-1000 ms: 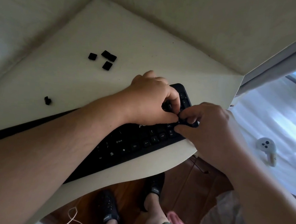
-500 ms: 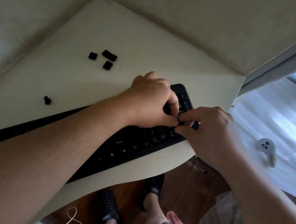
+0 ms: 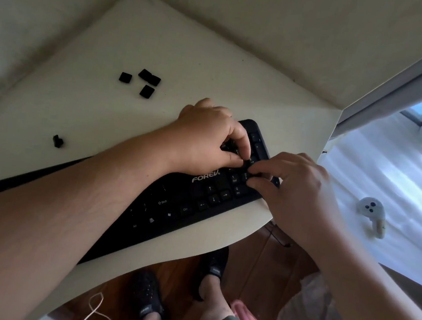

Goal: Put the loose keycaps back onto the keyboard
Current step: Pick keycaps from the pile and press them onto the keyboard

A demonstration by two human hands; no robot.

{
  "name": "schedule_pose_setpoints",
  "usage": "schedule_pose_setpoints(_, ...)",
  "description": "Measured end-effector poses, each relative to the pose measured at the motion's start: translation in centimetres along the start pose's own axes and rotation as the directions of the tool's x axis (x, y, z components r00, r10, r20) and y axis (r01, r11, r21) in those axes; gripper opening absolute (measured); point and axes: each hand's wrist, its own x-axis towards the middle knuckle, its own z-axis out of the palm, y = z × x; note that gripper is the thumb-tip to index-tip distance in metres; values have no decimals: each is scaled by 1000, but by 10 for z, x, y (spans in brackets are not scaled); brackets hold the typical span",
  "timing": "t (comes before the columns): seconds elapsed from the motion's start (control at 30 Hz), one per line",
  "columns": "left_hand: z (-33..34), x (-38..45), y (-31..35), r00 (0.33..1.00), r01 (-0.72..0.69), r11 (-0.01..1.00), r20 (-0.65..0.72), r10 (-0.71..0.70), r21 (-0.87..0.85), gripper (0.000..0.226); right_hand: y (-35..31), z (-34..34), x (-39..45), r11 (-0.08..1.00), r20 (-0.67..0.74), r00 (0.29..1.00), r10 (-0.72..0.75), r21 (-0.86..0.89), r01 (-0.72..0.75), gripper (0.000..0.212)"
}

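black keyboard (image 3: 184, 209) w/ white legends, black keycaps (image 3: 148, 81), cream desk (image 3: 189, 54)

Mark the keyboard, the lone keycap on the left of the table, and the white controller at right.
keyboard (image 3: 173, 215): head view, on its bottom key rows.
lone keycap (image 3: 57, 141): head view, on its dark body.
white controller (image 3: 369, 208): head view, on its round buttoned face.
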Motion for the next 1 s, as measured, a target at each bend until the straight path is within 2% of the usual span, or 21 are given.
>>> schedule_pose_setpoints(0.23, 0, -1, -1, 998, -41, 998, 49, 38, 53, 11, 7, 10, -5, 989, -109, 985, -136, -75, 128, 14)
schedule_pose_setpoints(0.33, 4, -2, 1, 998, -44, 998, 52, 42, 50, 12, 12, 14, -6, 997, -145, 987, -71, 17, 74, 18)
schedule_pose_setpoints(0.7, 6, -2, 1, 999, -21, 999, 35, 19, 45, 20, 12, 14, -6, 989, -118, 982, -150, -30, 147, 15)
schedule_pose_setpoints(0.9, 6, -1, 2, 1000, 4, 1000, 15, -4, 28, 14, 13, 13, -5, 986, -120, 979, -168, -26, 166, 15)
schedule_pose_setpoints(1.0, 8, 0, 3, 1000, 4, 997, -9, -4, 73, 16, 16, 14, -8, 985, -146, 974, -172, -7, 173, 14)
